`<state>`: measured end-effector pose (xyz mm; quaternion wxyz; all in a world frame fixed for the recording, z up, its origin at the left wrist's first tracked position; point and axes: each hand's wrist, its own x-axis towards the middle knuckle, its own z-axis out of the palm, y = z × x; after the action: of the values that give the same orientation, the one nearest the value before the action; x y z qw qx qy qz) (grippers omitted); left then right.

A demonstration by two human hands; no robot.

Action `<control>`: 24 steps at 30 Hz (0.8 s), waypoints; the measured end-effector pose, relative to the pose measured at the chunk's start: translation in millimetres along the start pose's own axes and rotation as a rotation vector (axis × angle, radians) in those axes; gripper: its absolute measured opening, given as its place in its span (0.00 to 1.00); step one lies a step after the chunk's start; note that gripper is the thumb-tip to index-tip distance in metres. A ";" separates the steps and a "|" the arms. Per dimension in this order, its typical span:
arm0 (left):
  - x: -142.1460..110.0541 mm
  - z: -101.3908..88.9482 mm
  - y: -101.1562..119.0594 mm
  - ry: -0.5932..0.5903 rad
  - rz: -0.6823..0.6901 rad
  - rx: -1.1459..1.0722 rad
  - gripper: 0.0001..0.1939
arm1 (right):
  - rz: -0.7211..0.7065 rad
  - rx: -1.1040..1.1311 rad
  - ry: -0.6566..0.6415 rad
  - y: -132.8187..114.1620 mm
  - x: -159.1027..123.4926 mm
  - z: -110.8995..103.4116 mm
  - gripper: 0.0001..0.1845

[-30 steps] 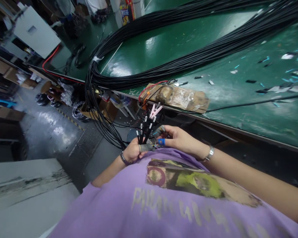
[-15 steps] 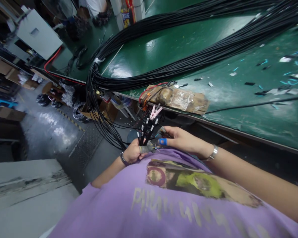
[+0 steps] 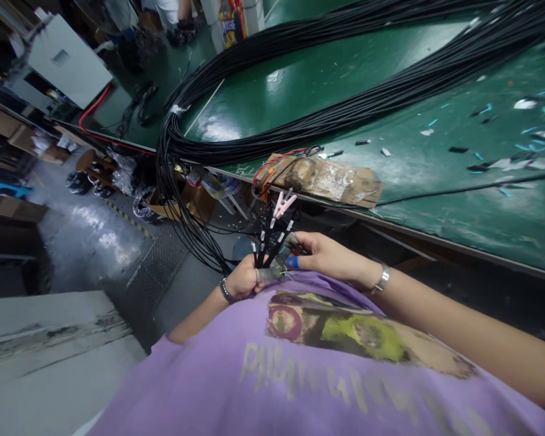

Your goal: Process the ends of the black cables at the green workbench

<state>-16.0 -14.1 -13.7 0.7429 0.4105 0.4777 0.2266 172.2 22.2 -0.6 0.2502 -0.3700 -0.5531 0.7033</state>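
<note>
My left hand [image 3: 247, 277] is closed around several black cables [image 3: 264, 251], whose stripped white-tipped ends stick up from the fist. Its thumb and fingertips wear grey covers. Fine thin wires [image 3: 287, 274] fan out at the left thumb tip. Close beside them is my right hand [image 3: 320, 253], its thumb and fingers bent together at the wires, with a blue wrap on the thumb. Exactly what lies between the right fingertips is too small to make out. A pale pink clothes peg [image 3: 282, 207] stands just beyond the cable ends.
A long coil of black cable [image 3: 236, 145] lies on the green table [image 3: 327, 72] and hangs over its edge. Taped cardboard [image 3: 340, 180] sits at the near edge. Cable scraps [image 3: 504, 163] litter the right side. Far left stands a white machine [image 3: 68, 60]; another person's arm [image 3: 184, 9] shows behind.
My right fingers shift slightly away from the left hand, then back toward the wires. The cable ends in my left hand tilt a little. My left hand keeps its grip.
</note>
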 end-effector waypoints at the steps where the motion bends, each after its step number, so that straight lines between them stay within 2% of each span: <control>1: 0.2 -0.1 -0.5 -0.008 0.000 0.002 0.23 | -0.023 -0.013 0.013 1.4 0.6 1.9 0.13; 6: 1.8 -0.1 -2.6 0.007 0.008 0.005 0.21 | -0.134 -0.115 0.111 9.0 2.3 11.6 0.10; 11: 2.5 -1.0 -3.8 0.050 0.028 -0.008 0.23 | -0.054 -0.049 0.266 10.6 -0.5 7.5 0.15; 14: 3.0 -2.3 -5.8 0.062 0.070 -0.016 0.24 | -0.004 0.013 0.254 8.0 -6.0 3.8 0.18; 17: 3.7 -3.4 -7.3 0.066 0.093 -0.011 0.24 | -0.021 0.004 0.211 5.6 -11.7 4.7 0.16; 22: 4.2 -3.2 -6.5 0.090 0.110 -0.003 0.25 | -0.170 -0.262 0.226 2.4 -20.7 11.3 0.06; 24: 3.8 -2.5 -6.1 0.092 0.119 0.006 0.24 | -0.230 -0.397 0.211 1.0 -24.2 13.1 0.07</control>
<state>-16.9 -13.8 -21.3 0.7041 0.4294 0.4869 0.2876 176.4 -4.3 5.8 0.3076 -0.4178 -0.6896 0.5052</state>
